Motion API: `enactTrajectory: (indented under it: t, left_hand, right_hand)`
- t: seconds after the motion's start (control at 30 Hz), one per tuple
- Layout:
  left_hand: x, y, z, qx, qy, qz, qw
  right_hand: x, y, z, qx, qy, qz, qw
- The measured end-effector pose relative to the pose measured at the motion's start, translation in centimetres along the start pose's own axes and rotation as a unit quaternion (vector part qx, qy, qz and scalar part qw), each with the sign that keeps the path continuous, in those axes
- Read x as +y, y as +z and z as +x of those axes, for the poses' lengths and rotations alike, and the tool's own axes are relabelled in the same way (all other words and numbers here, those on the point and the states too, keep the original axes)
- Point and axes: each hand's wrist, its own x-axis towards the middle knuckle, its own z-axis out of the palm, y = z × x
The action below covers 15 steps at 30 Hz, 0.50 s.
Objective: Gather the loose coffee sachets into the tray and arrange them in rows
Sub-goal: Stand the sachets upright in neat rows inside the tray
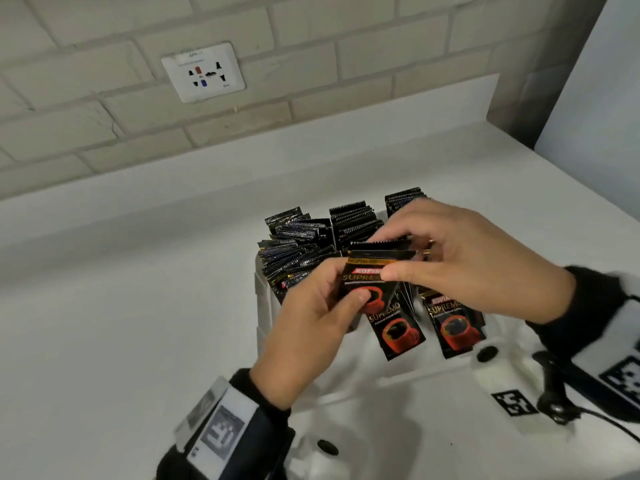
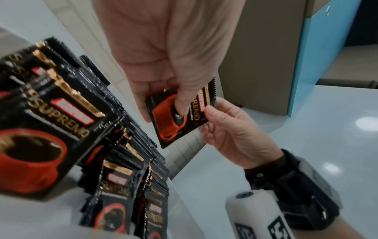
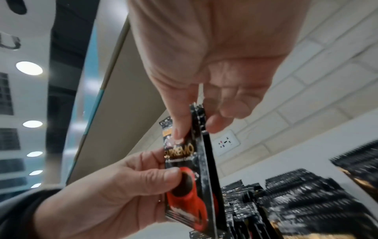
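Setting: white brick wall (image 1: 311, 64) with a white socket plate (image 1: 203, 72) above a plain white desk (image 1: 138, 289), seen from my head camera.
Tray: white tray (image 1: 262, 306) near the middle of the desk, packed with black coffee sachets (image 1: 353, 220) standing on edge in three rows; the left row leans unevenly, the middle and right rows stand straighter.
Front sachets: two face me at the near end of the rows, each printed with a red cup; one (image 1: 396, 327) sits in the middle row, the other (image 1: 453, 323) in the right row.
Held sachets: a small stack of sachets (image 1: 367, 275) is raised just above the tray's near end, shared between both of my hands. The right wrist view shows more than one packet edge; I cannot tell the exact count.
Left hand: my left hand (image 1: 311, 323) grips the stack's lower part, thumb pressed on the red cup, fingers curled behind.
Right hand: my right hand (image 1: 460, 261) pinches the stack's top edge, thumb in front, fingers behind, reaching over the right row.
Wrists: dark sleeves with white camera mounts bearing black-and-white markers; the left one (image 1: 221, 427) and the right one (image 1: 620, 375) both show.
Foreground: a white garment with black buttons (image 1: 487, 353) fills the bottom edge.
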Motion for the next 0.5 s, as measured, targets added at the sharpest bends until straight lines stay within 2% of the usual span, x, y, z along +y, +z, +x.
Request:
enactTrajectory:
  t: [0.1, 0.2, 0.27, 0.4, 0.5]
  left_hand:
    - [-0.3, -1.5, 0.2, -0.001, 0.010, 0.030, 0.999]
    - [-1.0, -3.1, 0.2, 0.011, -0.007, 0.060, 0.998]
    - [-1.8, -4.1, 0.1, 0.034, -0.004, 0.116, 0.993]
    - [-3.0, -5.0, -0.7, 0.079, 0.013, 0.214, 0.974]
    - [-3.8, -5.3, -0.8, 0.093, 0.019, 0.260, 0.961]
  right_hand:
    - [-1.1, 0.2, 1.7, -0.046, -0.047, -0.092, 0.994]
    - [-1.4, 1.4, 3.5, -0.090, -0.053, -0.167, 0.980]
    - [-1.5, 2.7, 4.4, -0.126, -0.054, -0.203, 0.970]
    - [-1.3, 5.1, 5.2, -0.209, -0.019, -0.230, 0.950]
    - [-1.0, 6.4, 5.6, -0.236, -0.013, -0.241, 0.941]
